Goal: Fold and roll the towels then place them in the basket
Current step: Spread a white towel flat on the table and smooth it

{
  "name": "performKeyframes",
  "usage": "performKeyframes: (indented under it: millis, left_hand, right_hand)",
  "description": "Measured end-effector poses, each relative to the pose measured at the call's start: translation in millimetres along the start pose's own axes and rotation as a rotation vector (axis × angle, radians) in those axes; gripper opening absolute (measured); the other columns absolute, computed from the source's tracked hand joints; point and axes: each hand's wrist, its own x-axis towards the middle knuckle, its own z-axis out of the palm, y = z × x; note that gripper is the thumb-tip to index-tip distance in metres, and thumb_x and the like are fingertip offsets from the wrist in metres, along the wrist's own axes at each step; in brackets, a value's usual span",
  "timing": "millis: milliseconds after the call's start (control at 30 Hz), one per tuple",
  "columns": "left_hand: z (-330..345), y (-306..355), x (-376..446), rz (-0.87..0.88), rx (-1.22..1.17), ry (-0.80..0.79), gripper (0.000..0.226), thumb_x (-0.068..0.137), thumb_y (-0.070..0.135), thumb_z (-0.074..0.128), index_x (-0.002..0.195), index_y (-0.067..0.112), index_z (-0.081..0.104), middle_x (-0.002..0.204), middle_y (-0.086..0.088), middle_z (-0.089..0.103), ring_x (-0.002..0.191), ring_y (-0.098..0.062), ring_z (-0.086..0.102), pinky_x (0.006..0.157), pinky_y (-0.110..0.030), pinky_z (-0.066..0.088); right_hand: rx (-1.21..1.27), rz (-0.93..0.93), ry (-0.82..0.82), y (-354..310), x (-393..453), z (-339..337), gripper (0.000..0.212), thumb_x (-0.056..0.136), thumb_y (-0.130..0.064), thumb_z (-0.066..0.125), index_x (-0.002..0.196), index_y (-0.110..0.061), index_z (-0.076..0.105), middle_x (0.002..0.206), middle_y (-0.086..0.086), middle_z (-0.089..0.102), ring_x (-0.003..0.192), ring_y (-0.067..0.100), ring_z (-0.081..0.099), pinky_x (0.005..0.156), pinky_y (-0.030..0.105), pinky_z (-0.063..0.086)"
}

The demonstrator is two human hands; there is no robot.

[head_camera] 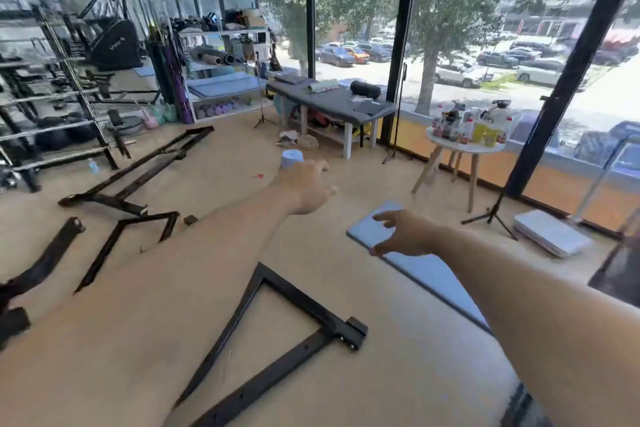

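A light-blue rolled towel shows just beyond my left hand, which is stretched out at mid-frame and hides its lower part. The fingers of that hand look spread, and I cannot tell whether they touch the roll. My right hand is held out with its fingers spread over the far end of a long, flat light-blue strip lying on the floor. It holds nothing. No basket is in view.
Black metal frame pieces lie on the wooden floor in front and to the left. A grey massage bench stands ahead. A small round table with bottles and tripod stands sit by the windows, and racks of gym gear fill the left.
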Motion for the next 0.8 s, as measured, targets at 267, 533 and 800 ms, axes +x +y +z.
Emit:
performKeyframes:
  millis: [267,533,800]
  left_hand:
    - [71,-90,141,-0.089,-0.05,-0.188,0.056,0.099,0.043,0.052,0.147,0.018,0.042,0.154,-0.006,0.042,0.136,-0.027,0.045,0.108,-0.038,0.039]
    - [113,-154,281,-0.099,0.026,-0.346,0.055,0.102,0.041,0.047,0.151,0.016,0.037,0.156,-0.003,0.038,0.139,-0.025,0.041,0.109,-0.036,0.036]
    - [154,-131,456,-0.02,0.05,-0.344,0.054,0.102,0.036,0.049,0.15,0.016,0.038,0.159,-0.001,0.036,0.142,-0.024,0.039,0.109,-0.034,0.034]
  right_hand:
    - [0.032,0.056,-0.052,8,185,19,0.088,0.085,-0.04,0.079,0.157,-0.024,0.032,0.157,0.005,0.042,0.142,0.026,0.042,0.111,0.035,0.034]
    - [0.105,0.148,-0.139,35,328,1,0.088,0.083,-0.042,0.08,0.156,-0.03,0.031,0.158,0.001,0.041,0.143,0.023,0.041,0.113,0.039,0.038]
    - [0.092,0.136,-0.148,96,483,-70,0.09,0.084,-0.038,0.08,0.158,-0.028,0.03,0.156,0.0,0.042,0.137,0.024,0.047,0.111,0.038,0.039]
